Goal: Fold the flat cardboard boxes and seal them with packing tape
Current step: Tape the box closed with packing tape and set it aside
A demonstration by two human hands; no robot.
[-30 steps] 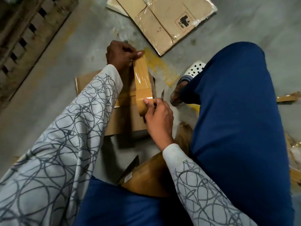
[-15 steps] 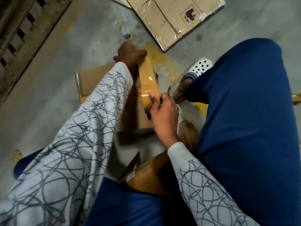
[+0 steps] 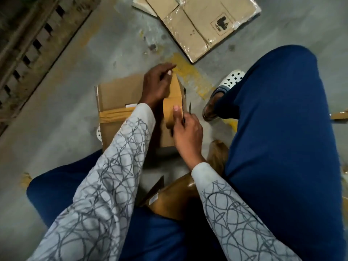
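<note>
A small folded cardboard box (image 3: 118, 95) sits on the concrete floor between my knees, with a band of brown tape across its top. My right hand (image 3: 186, 132) holds a roll of brown packing tape (image 3: 172, 112) over the box's right side, thumb pressed on the roll. My left hand (image 3: 157, 84) pinches the free end of the tape strip (image 3: 176, 85) pulled out from the roll, above the box's far edge. Much of the box is hidden under my left forearm.
A bundle of flat cardboard boxes (image 3: 199, 25) wrapped in clear film lies on the floor ahead. A wooden pallet (image 3: 32, 38) is at the upper left. Another brown tape roll (image 3: 175, 198) rests in my lap. My foot in a white clog (image 3: 229, 81) is right of the box.
My hands have lowered the tape roll and strip closer to the box. The stretched strip between my hands is shorter now, and more of the box top shows on the left.
</note>
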